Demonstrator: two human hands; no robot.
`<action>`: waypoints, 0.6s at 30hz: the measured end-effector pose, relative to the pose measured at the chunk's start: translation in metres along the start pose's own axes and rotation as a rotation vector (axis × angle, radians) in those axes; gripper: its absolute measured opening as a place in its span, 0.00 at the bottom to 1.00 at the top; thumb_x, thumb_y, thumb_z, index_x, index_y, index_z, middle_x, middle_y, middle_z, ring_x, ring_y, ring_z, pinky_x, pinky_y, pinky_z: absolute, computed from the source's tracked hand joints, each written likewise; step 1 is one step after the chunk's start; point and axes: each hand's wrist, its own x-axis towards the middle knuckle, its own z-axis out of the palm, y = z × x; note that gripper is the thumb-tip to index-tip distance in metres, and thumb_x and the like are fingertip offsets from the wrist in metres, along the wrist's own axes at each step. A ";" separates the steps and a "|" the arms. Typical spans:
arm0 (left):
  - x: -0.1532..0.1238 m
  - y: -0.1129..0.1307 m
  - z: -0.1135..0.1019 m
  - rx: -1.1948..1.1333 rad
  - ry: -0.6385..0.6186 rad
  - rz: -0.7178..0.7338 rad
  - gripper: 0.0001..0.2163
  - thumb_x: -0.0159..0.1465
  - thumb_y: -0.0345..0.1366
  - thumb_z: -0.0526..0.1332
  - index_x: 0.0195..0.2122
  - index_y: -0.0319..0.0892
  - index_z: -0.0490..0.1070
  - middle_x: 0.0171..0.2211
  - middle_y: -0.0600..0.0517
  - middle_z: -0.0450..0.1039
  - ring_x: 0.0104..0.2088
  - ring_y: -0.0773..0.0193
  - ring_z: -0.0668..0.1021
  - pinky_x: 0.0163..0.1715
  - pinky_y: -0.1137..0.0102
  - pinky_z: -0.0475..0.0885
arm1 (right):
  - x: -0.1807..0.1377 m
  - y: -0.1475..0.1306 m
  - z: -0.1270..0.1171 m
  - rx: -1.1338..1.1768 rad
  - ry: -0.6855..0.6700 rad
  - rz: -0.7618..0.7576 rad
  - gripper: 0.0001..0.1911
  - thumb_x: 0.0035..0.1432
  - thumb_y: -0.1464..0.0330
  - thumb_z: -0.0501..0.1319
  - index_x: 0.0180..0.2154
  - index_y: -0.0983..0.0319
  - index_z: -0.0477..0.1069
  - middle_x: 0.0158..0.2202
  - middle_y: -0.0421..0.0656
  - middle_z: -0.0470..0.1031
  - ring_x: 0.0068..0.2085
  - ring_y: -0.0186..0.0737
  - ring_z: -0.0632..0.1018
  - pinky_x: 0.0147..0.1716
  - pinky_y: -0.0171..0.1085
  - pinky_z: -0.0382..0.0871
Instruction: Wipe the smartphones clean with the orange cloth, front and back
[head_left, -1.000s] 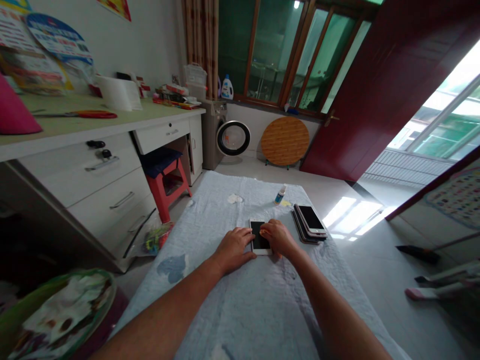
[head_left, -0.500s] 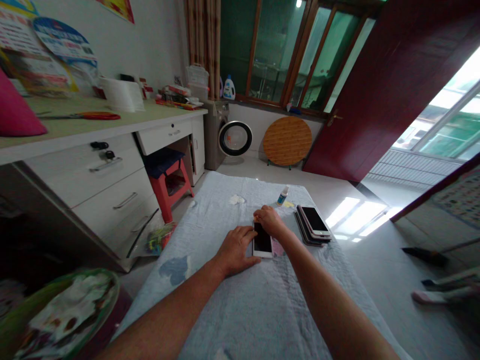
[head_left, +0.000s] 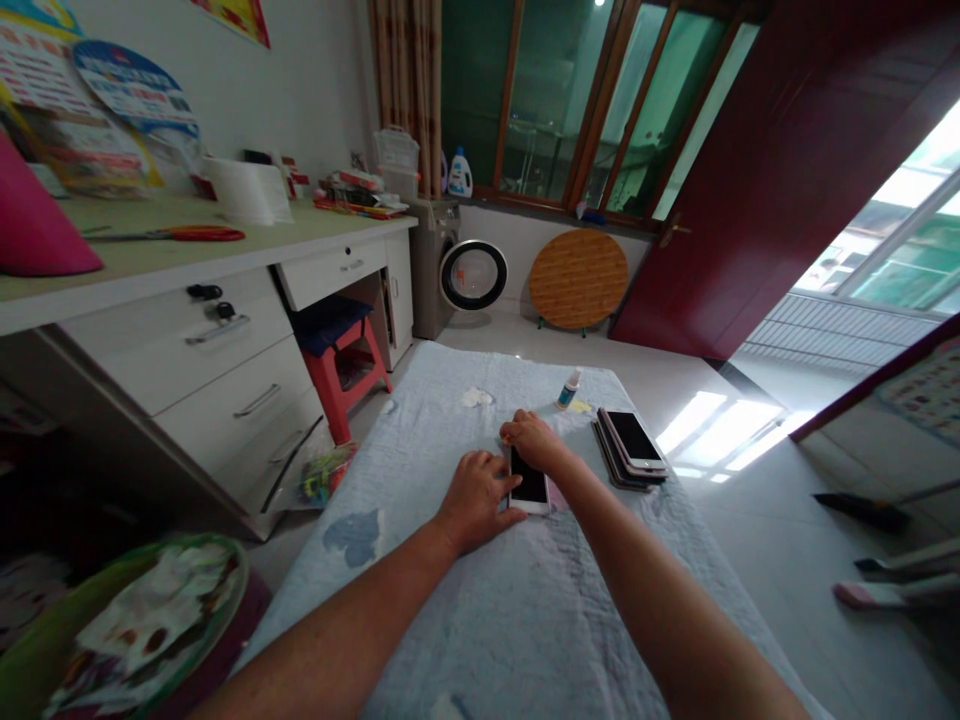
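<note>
A white phone (head_left: 530,488) with a dark screen lies flat on the pale blue cloth (head_left: 525,620) that covers the table. My left hand (head_left: 475,495) rests on the cloth with its fingers pressed against the phone's left edge. At the phone's far end my right hand (head_left: 531,439) lies closed over the top of the screen; what is under its fingers is hidden. A pink cloth (head_left: 556,493) peeks out beneath my right wrist.
A stack of phones (head_left: 630,447) lies right of my hands. A small spray bottle (head_left: 569,389) and a white wad (head_left: 476,397) sit at the far end. A desk with drawers (head_left: 187,330) and a red stool (head_left: 341,360) stand left; a bowl (head_left: 127,630) sits near left.
My right hand has slid from the middle of the screen to the phone's far end. My left hand has stayed at the phone's left edge.
</note>
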 end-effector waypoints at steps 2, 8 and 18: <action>-0.001 0.002 0.001 0.025 0.023 -0.010 0.20 0.54 0.50 0.67 0.45 0.50 0.75 0.39 0.49 0.70 0.43 0.53 0.68 0.48 0.55 0.61 | -0.003 -0.004 -0.002 -0.010 -0.004 -0.013 0.14 0.63 0.70 0.52 0.44 0.58 0.74 0.44 0.49 0.68 0.45 0.42 0.69 0.40 0.35 0.62; -0.002 0.005 0.006 0.073 0.073 -0.009 0.19 0.52 0.48 0.68 0.44 0.49 0.74 0.42 0.49 0.71 0.44 0.53 0.69 0.48 0.54 0.61 | -0.022 -0.015 -0.011 -0.045 -0.064 -0.102 0.10 0.60 0.68 0.56 0.40 0.57 0.75 0.42 0.48 0.68 0.44 0.43 0.69 0.38 0.36 0.63; -0.003 0.004 0.011 0.084 0.053 0.005 0.21 0.54 0.49 0.67 0.47 0.48 0.73 0.41 0.48 0.73 0.43 0.53 0.72 0.45 0.57 0.63 | -0.014 -0.018 -0.015 -0.107 -0.068 -0.062 0.11 0.60 0.68 0.56 0.40 0.57 0.76 0.43 0.49 0.69 0.46 0.45 0.70 0.40 0.38 0.65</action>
